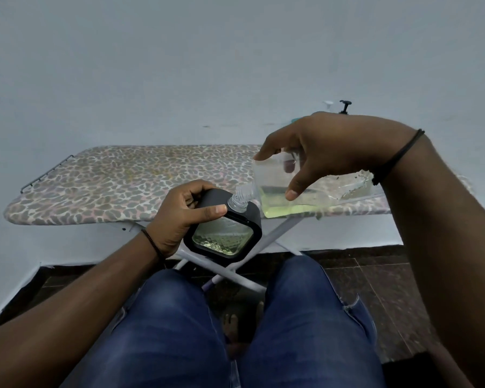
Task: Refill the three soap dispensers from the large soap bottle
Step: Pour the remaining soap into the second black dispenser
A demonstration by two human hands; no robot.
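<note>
The single head view looks forward and steeply down from just above the seated person's knees (235, 331), close over the near edge of the ironing board (123, 186), facing the wall (179, 65) behind it.

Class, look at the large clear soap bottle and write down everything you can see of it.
The large soap bottle looks like clear plastic, with flat sides and a threaded neck, its cap off. It holds some yellow-green liquid, pooled along its lower side. It is tipped nearly level above the edge of the ironing board, and its mouth meets the open neck of the black-framed dispenser. The right hand grips it from above.
</note>
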